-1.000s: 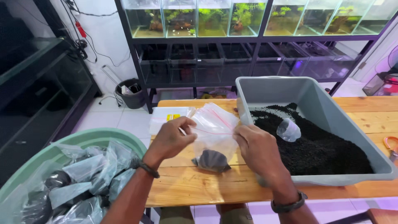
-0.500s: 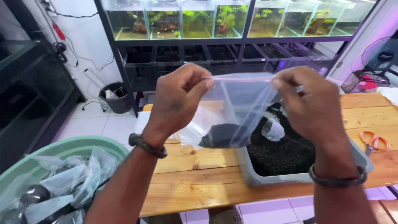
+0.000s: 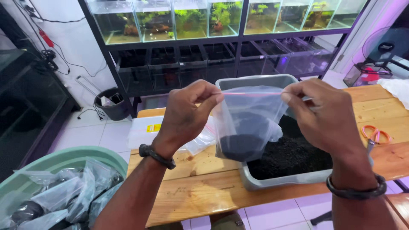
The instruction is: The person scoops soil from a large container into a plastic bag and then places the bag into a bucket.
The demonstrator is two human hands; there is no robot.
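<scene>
I hold a clear zip bag (image 3: 249, 123) up in the air by its red-striped top edge. My left hand (image 3: 187, 113) pinches the left end of the strip and my right hand (image 3: 328, 117) pinches the right end. Black gravel fills the bottom of the bag. Behind and below it stands a grey tub (image 3: 255, 181) with more black gravel (image 3: 294, 153) on the wooden table (image 3: 200, 187).
A green basin (image 3: 85, 155) at lower left holds several filled bags (image 3: 64, 196). Empty clear bags (image 3: 145, 130) lie on the table's left end, orange scissors (image 3: 375, 134) on its right. Aquarium shelves (image 3: 221, 38) stand behind, and a dark bucket (image 3: 111, 104) sits on the floor.
The bag went from lying on the table to being held up in front of me. Both hands now pull its top strip straight and level.
</scene>
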